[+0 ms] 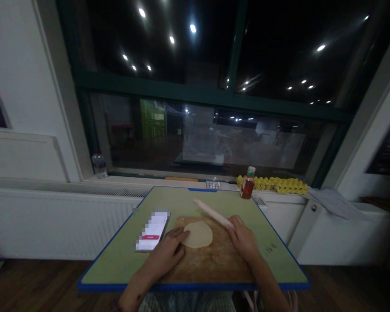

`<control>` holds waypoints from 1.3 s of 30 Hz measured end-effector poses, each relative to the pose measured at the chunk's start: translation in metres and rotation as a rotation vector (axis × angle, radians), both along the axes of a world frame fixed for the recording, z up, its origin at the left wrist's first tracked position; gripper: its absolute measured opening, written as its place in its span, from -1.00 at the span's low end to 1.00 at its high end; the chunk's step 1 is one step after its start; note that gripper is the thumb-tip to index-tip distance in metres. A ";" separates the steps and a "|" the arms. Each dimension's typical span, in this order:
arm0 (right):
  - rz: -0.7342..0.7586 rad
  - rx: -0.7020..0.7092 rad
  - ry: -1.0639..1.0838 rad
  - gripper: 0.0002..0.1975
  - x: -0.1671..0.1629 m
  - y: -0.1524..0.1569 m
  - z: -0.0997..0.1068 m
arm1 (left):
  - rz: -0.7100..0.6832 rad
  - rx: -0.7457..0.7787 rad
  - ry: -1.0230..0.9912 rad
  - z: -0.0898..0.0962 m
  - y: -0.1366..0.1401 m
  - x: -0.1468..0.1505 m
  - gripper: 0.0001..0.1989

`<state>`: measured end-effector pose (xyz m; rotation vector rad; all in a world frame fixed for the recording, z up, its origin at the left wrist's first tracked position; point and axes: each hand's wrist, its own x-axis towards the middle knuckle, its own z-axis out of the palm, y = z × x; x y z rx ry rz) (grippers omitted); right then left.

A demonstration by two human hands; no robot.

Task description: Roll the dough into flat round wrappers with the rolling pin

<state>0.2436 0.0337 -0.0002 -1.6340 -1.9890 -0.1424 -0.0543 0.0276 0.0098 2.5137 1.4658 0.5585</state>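
A thin, round sheet of dough [199,234] lies flat on a floured wooden board [214,266]. My left hand [172,247] is at the dough's left edge, its fingertips closed on the rim; the exact grip is partly hidden. In my right hand [243,236] is a pale rolling pin [212,212], gripped at its near right end. The pin slants up and away to the left, its far end beyond the board and apart from the dough.
A lit phone [154,229] lies left of the board on the blue-edged green table [117,260]. At the far right corner stands a bottle of reddish liquid [247,186]. Yellow egg trays [279,185] and a clear plastic bottle [99,164] line the windowsill.
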 end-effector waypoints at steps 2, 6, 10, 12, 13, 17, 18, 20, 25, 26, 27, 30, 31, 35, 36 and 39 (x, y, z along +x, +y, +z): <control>0.003 -0.009 0.008 -0.73 0.000 0.000 0.000 | -0.006 -0.053 0.005 -0.001 -0.003 0.011 -0.41; -0.017 -0.020 0.012 -0.73 0.001 0.000 0.000 | -0.071 -0.134 -0.004 0.004 -0.006 0.029 -0.37; -0.013 -0.027 0.010 -0.74 -0.001 -0.001 0.001 | -0.106 -0.141 0.054 0.003 -0.011 0.043 -0.33; -0.014 -0.024 0.010 -0.74 -0.001 -0.001 0.001 | -0.093 -0.081 0.091 -0.002 -0.016 0.048 -0.32; -0.014 -0.023 0.009 -0.74 -0.001 -0.002 0.001 | -0.083 -0.034 0.101 -0.005 -0.018 0.051 -0.33; -0.005 -0.016 0.002 -0.74 0.000 -0.001 0.001 | -0.072 0.088 0.112 -0.012 -0.024 0.060 -0.35; -0.001 -0.016 -0.001 -0.74 0.000 -0.001 0.001 | -0.074 0.078 0.115 -0.012 -0.025 0.062 -0.34; 0.004 -0.013 -0.005 -0.73 -0.001 0.000 0.000 | -0.071 0.046 0.111 -0.013 -0.025 0.065 -0.32; 0.022 -0.014 -0.007 -0.73 -0.003 -0.001 0.000 | -0.051 0.055 0.066 -0.018 -0.023 0.072 -0.35; 0.026 -0.016 -0.013 -0.73 -0.004 -0.001 0.000 | -0.045 0.056 0.063 -0.018 -0.023 0.072 -0.36; 0.032 -0.020 -0.021 -0.72 -0.004 -0.001 0.000 | -0.038 0.055 0.063 -0.017 -0.023 0.073 -0.38; 0.045 -0.029 -0.043 -0.71 -0.005 -0.002 0.001 | -0.005 0.050 0.075 -0.012 -0.025 0.076 -0.42; 0.048 -0.035 -0.046 -0.71 -0.006 -0.001 0.001 | 0.002 0.049 0.080 -0.010 -0.026 0.077 -0.43; 0.045 -0.060 -0.041 -0.71 -0.006 -0.001 0.001 | 0.028 0.053 0.092 -0.008 -0.028 0.080 -0.42; 0.043 -0.061 -0.037 -0.71 -0.006 -0.001 0.001 | 0.030 0.059 0.089 -0.010 -0.027 0.080 -0.40; 0.046 -0.051 -0.031 -0.70 -0.006 -0.002 0.002 | 0.014 0.100 0.062 -0.019 -0.025 0.080 -0.35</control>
